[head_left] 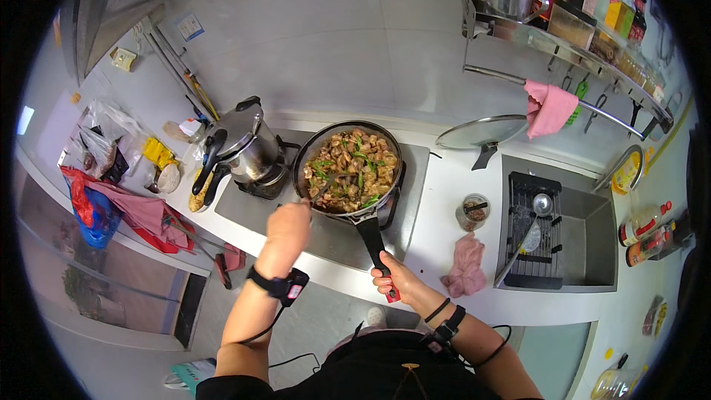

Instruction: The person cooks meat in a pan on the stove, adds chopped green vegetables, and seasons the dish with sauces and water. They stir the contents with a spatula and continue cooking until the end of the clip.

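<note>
1. On the stove (416,191), at its right part, sits the pan (298,170) with food (352,167); it is far of both hands.
2. Left hand (287,230), just beside the pan's near left rim, is curled closed on a utensil (323,189), whose lower end is in the food.
3. Right hand (398,278), nearer and more right, has fingers wrapped around the pan's handle (369,238).
4. Left of the pan stands a pot (248,152).

Pan (302,155) on stove (416,196), pressure cooker (250,150) left, lid (481,133) right, sink (595,252) farther right
</note>
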A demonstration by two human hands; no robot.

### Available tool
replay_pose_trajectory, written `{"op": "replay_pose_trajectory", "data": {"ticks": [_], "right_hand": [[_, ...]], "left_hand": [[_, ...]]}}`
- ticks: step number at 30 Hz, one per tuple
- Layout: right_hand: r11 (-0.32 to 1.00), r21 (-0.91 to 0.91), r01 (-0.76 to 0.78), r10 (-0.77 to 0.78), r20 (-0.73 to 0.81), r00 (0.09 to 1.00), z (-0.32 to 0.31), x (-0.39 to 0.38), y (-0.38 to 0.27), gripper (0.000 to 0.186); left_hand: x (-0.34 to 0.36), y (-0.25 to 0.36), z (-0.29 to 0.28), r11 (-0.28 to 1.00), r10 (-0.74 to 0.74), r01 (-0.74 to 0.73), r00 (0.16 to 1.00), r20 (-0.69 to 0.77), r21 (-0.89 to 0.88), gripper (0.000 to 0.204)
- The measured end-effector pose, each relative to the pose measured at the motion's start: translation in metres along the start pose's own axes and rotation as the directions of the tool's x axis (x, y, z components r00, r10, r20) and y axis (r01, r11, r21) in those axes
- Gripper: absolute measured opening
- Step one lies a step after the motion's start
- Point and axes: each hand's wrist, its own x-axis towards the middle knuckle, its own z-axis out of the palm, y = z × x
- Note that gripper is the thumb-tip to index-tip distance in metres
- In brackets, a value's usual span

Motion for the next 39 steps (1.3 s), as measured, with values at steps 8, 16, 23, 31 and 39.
{"op": "replay_pose_trajectory", "data": {"ticks": [8, 16, 23, 31, 39], "right_hand": [[1.0, 0.014, -0.006, 0.006, -0.026, 1.0, 0.0, 0.0, -0.002, 0.025], [1.0, 0.013, -0.017, 0.017, -0.033, 0.999, 0.003, -0.003, -0.004, 0.02], [0.996, 0.068, -0.062, 0.064, -0.018, 0.998, -0.002, 0.002, -0.003, 0.022], [0.996, 0.063, -0.068, 0.069, -0.016, 0.998, -0.003, 0.001, -0.005, 0.022], [0.996, 0.052, -0.066, 0.065, 0.012, 0.998, -0.003, 0.0, -0.004, 0.021]], "left_hand": [[0.013, 0.048, 0.036, 0.977, 0.152, -0.133, 0.982, -0.108, 0.164, 0.036], [-0.047, -0.026, -0.038, 0.951, 0.126, -0.124, 0.992, 0.011, 0.282, 0.036], [-0.046, -0.006, -0.047, 0.972, 0.133, -0.164, 0.974, 0.184, 0.169, 0.032], [0.023, 0.009, -0.007, 0.984, 0.049, -0.059, 0.997, 0.061, 0.171, 0.02], [0.039, -0.049, -0.107, 0.914, 0.094, -0.075, 0.995, -0.029, 0.4, 0.015]]}}
